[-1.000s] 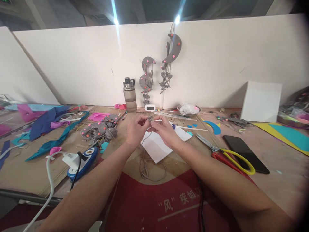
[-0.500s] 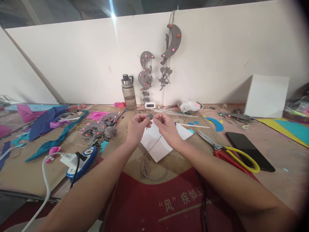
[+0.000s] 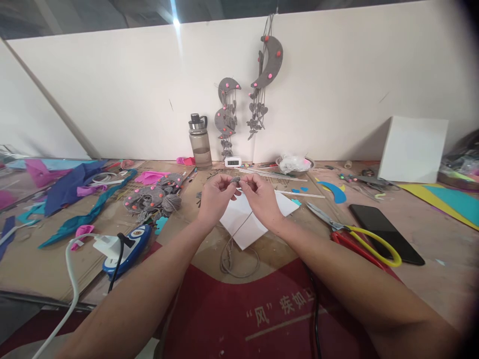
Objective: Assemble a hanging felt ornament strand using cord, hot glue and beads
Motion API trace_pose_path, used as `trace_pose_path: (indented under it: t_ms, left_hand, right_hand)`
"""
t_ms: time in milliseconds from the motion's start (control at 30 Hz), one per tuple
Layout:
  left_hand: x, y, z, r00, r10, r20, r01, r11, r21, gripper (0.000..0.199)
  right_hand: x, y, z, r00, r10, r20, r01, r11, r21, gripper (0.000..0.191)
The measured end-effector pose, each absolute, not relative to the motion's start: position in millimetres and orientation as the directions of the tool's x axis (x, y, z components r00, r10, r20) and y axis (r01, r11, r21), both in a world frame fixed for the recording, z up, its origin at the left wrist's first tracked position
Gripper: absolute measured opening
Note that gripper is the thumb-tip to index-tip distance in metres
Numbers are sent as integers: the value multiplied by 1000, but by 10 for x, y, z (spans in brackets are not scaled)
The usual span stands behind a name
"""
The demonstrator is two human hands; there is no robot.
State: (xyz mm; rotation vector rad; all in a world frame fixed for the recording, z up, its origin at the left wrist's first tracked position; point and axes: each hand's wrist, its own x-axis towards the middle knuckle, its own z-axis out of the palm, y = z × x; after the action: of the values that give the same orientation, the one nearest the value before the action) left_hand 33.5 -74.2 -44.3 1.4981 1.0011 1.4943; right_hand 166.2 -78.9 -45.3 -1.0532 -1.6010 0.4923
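Just above a white sheet (image 3: 245,227), both my hands are closed and meet at the fingertips over a small grey piece (image 3: 235,180). My left hand (image 3: 217,197) pinches this piece between thumb and fingers. My right hand (image 3: 262,198) has its thumb and forefinger pressed together against the piece's right side, with grey yarn (image 3: 241,225) coming out below it. That yarn crosses the white sheet and ends in a loose coil on the brown cardboard. Fingers cover most of the piece, so its shape and how the yarn joins it cannot be made out.
Yellow-handled scissors (image 3: 355,239) lie right beside a black phone (image 3: 374,224). On the left are a grey yarn bundle (image 3: 153,199) with pink dots and a blue power strip (image 3: 129,249). A water bottle (image 3: 200,144) stands behind; grey moon hangings (image 3: 271,62) hang on the wall.
My two hands have come closer together, and the right fingertips now meet the grey piece. It sits slightly further right and is more covered. The yarn still trails below.
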Motion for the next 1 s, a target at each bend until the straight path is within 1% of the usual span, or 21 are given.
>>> trace_pose_path:
  t_ms: [100,167,267,400,500,600,900,1000]
  left_hand:
    - [330,-737,-440,9,922,387,11,-387,922,14]
    - [323,-731,-436,9,921,388,18,-388,921,14]
    - [313,-728,-420,3,921,390,57,-389,919,12]
    - [305,-743,-394,-7,928,374,157,-368,917,12]
    - [301,-748,-394,-10,930,368,198,-359,912,14]
    - [296,-740,-408,-13,927,374,221,-362,906,16]
    - [285,-729,-420,4,900,436,332,-412,849,15]
    - [275,-730,-416,26,889,456,387,-430,816,15]
  right_hand:
    - [1669,-792,-443,-8,821,572,407,525,-748,13]
    - [1680,-788,-436,-11,800,600,458,537,-708,12]
    - [1708,-780,-424,-33,743,668,556,569,-605,10]
    - [1749,-776,-402,-105,651,752,650,617,-443,7]
    - [1770,-771,-393,-148,617,773,684,628,-371,8]
    - [1782,-761,-395,-157,609,778,699,625,-348,8]
    - [1786,-755,-394,-141,613,778,705,614,-355,5]
    - [1788,-755,-401,-150,621,769,714,606,-350,9]
